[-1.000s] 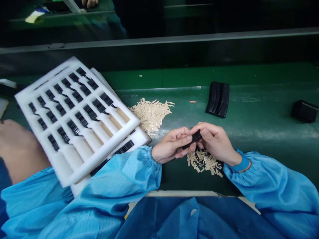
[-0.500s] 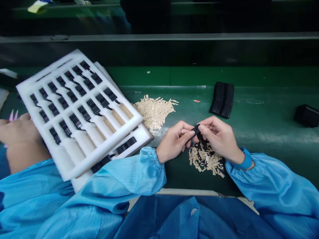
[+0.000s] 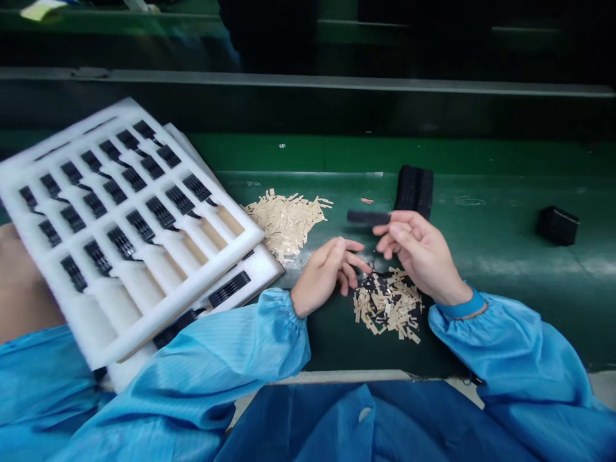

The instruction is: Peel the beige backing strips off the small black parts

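Note:
My right hand (image 3: 418, 250) pinches one end of a flat black strip (image 3: 368, 218), which points left over the bench. Just left of it, my left hand (image 3: 330, 269) is empty, its fingers apart and slightly curled. Below both hands lies a loose pile of small pale strips mixed with black pieces (image 3: 392, 305). Beyond my right hand stands a neat stack of black strips (image 3: 414, 189). A bigger heap of small pale strips (image 3: 286, 221) lies past my left hand.
On the left, a white foam tray (image 3: 192, 292) holding black comb-like parts in rows sits on another foam tray (image 3: 269, 266). A co-worker's arm (image 3: 26, 289) is partly behind it. A black block (image 3: 558, 224) sits on the green bench (image 3: 495, 256) at right.
My left hand has let go of the black strip and opened. My right hand has lifted the strip up and away, towards the black stack. The view has shifted slightly right.

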Demonstrator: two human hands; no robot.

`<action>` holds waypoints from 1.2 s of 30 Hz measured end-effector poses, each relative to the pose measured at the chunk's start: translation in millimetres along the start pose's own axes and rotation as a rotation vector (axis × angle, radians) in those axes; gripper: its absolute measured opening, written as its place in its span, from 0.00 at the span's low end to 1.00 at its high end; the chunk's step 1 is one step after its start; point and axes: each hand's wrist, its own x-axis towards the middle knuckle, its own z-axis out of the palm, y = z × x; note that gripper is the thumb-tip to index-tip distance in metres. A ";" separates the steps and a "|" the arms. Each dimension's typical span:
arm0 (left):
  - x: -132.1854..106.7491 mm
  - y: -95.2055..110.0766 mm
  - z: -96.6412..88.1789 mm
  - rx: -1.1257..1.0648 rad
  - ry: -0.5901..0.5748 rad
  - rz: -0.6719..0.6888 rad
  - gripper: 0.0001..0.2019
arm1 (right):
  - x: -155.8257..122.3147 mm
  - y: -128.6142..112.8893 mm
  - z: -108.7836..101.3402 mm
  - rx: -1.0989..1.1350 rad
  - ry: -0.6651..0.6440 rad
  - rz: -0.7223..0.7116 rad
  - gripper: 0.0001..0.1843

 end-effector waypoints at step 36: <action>2.9 -6.8 -1.6 0.057 0.022 0.267 0.13 | -12.3 -11.4 -5.5 -0.524 -0.214 -0.021 0.16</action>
